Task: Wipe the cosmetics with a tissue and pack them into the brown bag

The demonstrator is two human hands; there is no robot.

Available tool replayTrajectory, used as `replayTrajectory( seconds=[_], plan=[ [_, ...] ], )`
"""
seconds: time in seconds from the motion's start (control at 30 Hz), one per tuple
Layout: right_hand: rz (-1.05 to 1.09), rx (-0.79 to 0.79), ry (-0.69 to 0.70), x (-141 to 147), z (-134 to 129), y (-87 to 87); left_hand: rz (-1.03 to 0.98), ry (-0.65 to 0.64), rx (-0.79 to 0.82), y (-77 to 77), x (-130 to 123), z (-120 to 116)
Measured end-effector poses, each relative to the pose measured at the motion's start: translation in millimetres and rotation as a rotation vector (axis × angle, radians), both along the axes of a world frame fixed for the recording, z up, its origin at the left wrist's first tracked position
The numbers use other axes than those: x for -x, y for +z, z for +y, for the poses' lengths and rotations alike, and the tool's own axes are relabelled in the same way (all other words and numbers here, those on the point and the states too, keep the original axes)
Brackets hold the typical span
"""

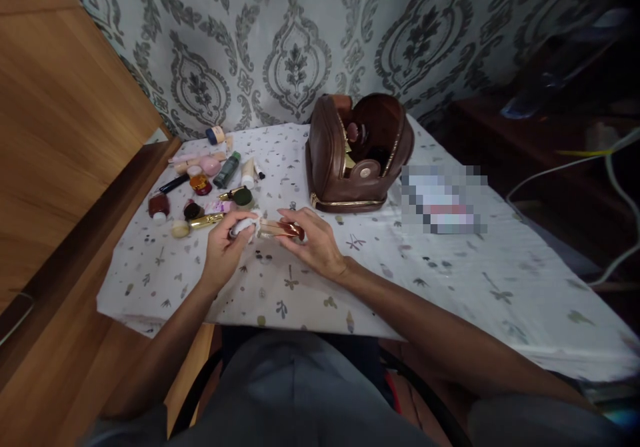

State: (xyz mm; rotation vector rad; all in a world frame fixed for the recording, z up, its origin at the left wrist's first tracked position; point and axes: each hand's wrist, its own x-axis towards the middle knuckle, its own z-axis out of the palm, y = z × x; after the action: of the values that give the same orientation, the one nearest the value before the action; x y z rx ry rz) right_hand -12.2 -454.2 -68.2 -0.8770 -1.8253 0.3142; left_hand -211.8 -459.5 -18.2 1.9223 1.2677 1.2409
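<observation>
My left hand is closed on a crumpled white tissue, pressed against one end of a small bottle. That small bottle lies sideways, pale and see-through in its middle, with a shiny copper-coloured right end. My right hand grips it by the copper end, thumb below and fingers above. Just beyond my left hand are a dark green round jar and a gold tube. The tissue hides the bottle's left end.
Several cosmetics, among them a green-capped bottle and an amber jar, lie on the table's left. A brown bag stands unzipped at the back. To its right lies a blurred-out object. A wooden panel borders the left.
</observation>
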Motion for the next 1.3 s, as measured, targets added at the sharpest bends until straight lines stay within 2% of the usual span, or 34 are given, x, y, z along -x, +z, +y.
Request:
replayTrajectory(
  seconds=[0.23, 0.43, 0.53, 0.67, 0.8, 0.97, 1.13, 1.3],
  plan=[
    [-0.010, 0.143, 0.053, 1, 2, -5.6, -0.117, -0.016, 0.176, -14.1, 9, 3],
    [-0.068, 0.364, 0.112, -3, 13, -10.4, -0.150, -0.016, 0.203, -15.1, 11, 5],
    [-0.053, 0.428, 0.127, -3, 13, -9.6, -0.081, -0.006, 0.146, -9.7, 10, 3],
    [-0.091, 0.478, 0.135, -3, 9, -7.1, 0.123, 0.002, -0.006, -3.3, 7, 0],
    [-0.164, 0.462, 0.143, -3, 5, -5.4, 0.336, -0.070, -0.211, -2.4, -1, -3],
    [-0.246, 0.418, 0.107, -2, 5, -6.4, 0.506, -0.145, -0.369, -0.9, -19, -7],
    [-0.340, 0.356, 0.089, -1, 4, -6.1, 0.588, -0.185, -0.429, 5.5, -35, -11],
    [-0.246, 0.381, 0.017, -1, 1, -0.8, 0.533, -0.195, -0.395, 7.3, -35, -6]
  ],
)
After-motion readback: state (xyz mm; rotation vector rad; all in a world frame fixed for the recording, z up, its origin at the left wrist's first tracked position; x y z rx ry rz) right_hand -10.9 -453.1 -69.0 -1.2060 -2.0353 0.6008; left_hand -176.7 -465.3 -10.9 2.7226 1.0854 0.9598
